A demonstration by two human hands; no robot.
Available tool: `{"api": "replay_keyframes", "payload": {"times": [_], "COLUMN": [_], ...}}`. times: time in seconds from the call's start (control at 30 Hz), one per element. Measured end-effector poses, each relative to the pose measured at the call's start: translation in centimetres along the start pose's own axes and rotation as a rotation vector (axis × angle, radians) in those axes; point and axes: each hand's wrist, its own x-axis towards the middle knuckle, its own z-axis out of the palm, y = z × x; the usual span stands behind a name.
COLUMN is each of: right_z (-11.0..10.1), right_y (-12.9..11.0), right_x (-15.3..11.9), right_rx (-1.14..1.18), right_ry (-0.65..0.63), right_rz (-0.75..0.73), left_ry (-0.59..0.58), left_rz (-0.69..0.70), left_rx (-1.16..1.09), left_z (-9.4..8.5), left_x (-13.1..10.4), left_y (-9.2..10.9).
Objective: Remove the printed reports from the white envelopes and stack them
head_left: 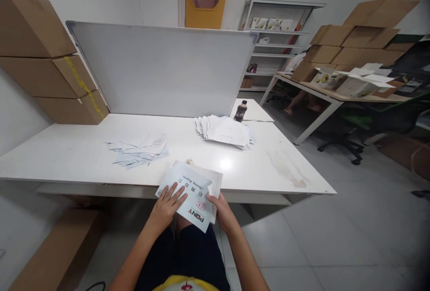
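Observation:
A pale blue testing report [191, 197] with a PONY logo lies over a white envelope [217, 181] at the desk's front edge, above my lap. My left hand [166, 208] rests flat on the report's left part, its fingers stretched out and apart. At the right edge my right hand [221, 210] grips the envelope, thumb on top and the other fingers hidden below. Whether the report is partly inside the envelope I cannot tell. Behind the report, a small light-brown object [190, 161] shows on the desk.
On the white desk [83, 161] lie a loose pile of papers [137, 151] and a stack of white envelopes [225, 130]. A dark drink bottle [241, 111] stands behind the stack. A whiteboard [164, 71] leans upright along the back, beside stacked cardboard boxes [47, 76].

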Motion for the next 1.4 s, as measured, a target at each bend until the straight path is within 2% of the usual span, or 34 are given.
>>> {"api": "replay_keyframes", "payload": {"times": [0.13, 0.27, 0.37, 0.43, 0.5, 0.63, 0.77, 0.87, 0.93, 1.03, 1.1, 1.17, 1.27, 1.33, 1.4], "right_z": [0.5, 0.7, 0.5, 0.3, -0.1, -0.8, -1.3, -1.6, -1.8, -2.3, -2.7, -3.2, -4.2, -4.9, -5.6], "right_y": [0.6, -0.5, -1.5, -1.7, -1.3, 0.1, 1.2, 1.4, 1.3, 0.9, 0.5, 0.3, 0.7, 1.4, 2.2], "right_x": [0.2, 0.6, 1.2, 1.9, 2.8, 4.2, 4.7, 4.7, 4.4, 3.5, 2.9, 2.4, 1.2, 0.2, -0.8], "right_rx": [-0.232, -0.464, -0.578, -0.628, -0.639, -0.577, -0.539, -0.501, -0.477, -0.457, -0.465, -0.474, -0.464, -0.451, -0.448], "right_ry": [0.13, 0.145, 0.138, 0.156, 0.192, 0.275, 0.307, 0.278, 0.316, 0.348, 0.32, 0.288, 0.267, 0.306, 0.361], "right_rz": [-0.071, -0.243, -0.404, -0.517, -0.574, -0.562, -0.598, -0.653, -0.669, -0.625, -0.568, -0.515, -0.43, -0.432, -0.469], "left_ry": [0.001, -0.002, 0.003, 0.049, 0.155, 0.349, 0.368, 0.374, 0.405, 0.425, 0.434, 0.444, 0.418, 0.357, 0.253], "left_rz": [-0.071, -0.162, -0.282, -0.384, -0.509, -0.769, -0.896, -0.922, -0.899, -0.847, -0.841, -0.869, -1.013, -1.093, -1.1], "left_rx": [0.021, 0.003, -0.092, -0.208, -0.341, -0.63, -0.918, -0.988, -0.988, -1.017, -1.012, -1.02, -1.079, -1.093, -1.082], "left_z": [1.0, 1.7, 2.1, 2.5, 3.0, 4.1, 4.8, 4.8, 4.3, 3.2, 2.8, 2.8, 3.4, 3.7, 3.7], "left_x": [0.2, 0.7, 1.3, 1.7, 2.1, 3.0, 3.8, 4.1, 4.2, 4.3, 4.2, 3.6, 1.7, -0.1, -1.6], "left_y": [-0.2, -0.1, -0.1, -0.4, -1.0, -2.7, -3.8, -3.6, -3.1, -2.0, -1.2, -0.4, 0.8, 1.4, 2.0]}}
